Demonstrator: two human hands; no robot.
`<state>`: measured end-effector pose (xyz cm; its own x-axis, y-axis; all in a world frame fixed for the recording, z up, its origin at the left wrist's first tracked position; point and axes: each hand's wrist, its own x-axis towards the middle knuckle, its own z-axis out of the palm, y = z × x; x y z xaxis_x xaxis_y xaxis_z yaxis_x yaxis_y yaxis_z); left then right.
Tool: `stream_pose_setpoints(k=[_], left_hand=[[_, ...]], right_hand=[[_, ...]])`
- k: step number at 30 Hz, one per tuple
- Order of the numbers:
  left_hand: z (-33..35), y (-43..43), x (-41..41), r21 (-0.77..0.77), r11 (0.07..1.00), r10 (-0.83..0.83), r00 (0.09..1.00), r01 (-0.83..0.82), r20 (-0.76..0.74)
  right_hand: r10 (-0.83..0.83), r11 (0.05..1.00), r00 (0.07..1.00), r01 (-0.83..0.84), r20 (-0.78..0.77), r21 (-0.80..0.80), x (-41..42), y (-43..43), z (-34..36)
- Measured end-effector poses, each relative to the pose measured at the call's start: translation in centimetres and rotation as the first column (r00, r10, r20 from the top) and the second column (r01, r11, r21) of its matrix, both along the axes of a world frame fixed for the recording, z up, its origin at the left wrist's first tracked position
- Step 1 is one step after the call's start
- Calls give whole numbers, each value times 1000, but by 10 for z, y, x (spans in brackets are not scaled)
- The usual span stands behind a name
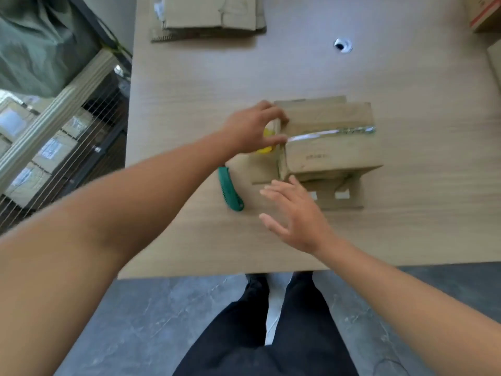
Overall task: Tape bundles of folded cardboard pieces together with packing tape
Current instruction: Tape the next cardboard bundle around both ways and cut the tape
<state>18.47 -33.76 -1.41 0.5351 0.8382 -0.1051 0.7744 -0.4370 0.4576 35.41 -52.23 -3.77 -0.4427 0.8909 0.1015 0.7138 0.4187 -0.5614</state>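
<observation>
A bundle of folded cardboard pieces (329, 147) lies in the middle of the table, with a strip of clear packing tape (330, 133) across its top. My left hand (252, 128) grips a tape roll with a yellow core (269, 142) against the bundle's left edge. My right hand (295, 215) hovers with fingers spread just in front of the bundle's near left corner, holding nothing. A flat cardboard piece with cut-outs (336, 198) sticks out under the bundle's near side.
A green utility knife (230, 189) lies on the wooden table (189, 104) left of my right hand. A stack of flat cardboard (208, 17) sits at the far edge, a cable hole (343, 45) beyond, boxes at the right, wire shelving (54, 147) left.
</observation>
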Motion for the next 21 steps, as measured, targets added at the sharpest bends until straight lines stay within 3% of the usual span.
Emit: stream_pose_setpoints(k=[2,5,8,12,18,21], left_hand=[[3,3,0,-1,1000,-19,999,19,-32],[2,7,-6,13,998,-63,997,63,-41],[2,7,-5,6,996,-90,995,90,-36],[0,6,-3,17,996,-85,996,85,-18],[-5,2,1,8,1000,-23,999,23,-36],[-8,-6,0,-39,998,54,998,-53,21]], right_hand=[[-57,984,998,54,-11,-168,-44,-13,-17],[-202,947,976,215,80,-240,-102,-2,-33],[-326,897,916,378,233,-230,-129,13,-45],[-267,908,909,348,320,-232,-122,22,-42],[-409,735,912,353,36,-579,-23,-33,5],[-578,765,814,516,-58,-387,12,-32,41]])
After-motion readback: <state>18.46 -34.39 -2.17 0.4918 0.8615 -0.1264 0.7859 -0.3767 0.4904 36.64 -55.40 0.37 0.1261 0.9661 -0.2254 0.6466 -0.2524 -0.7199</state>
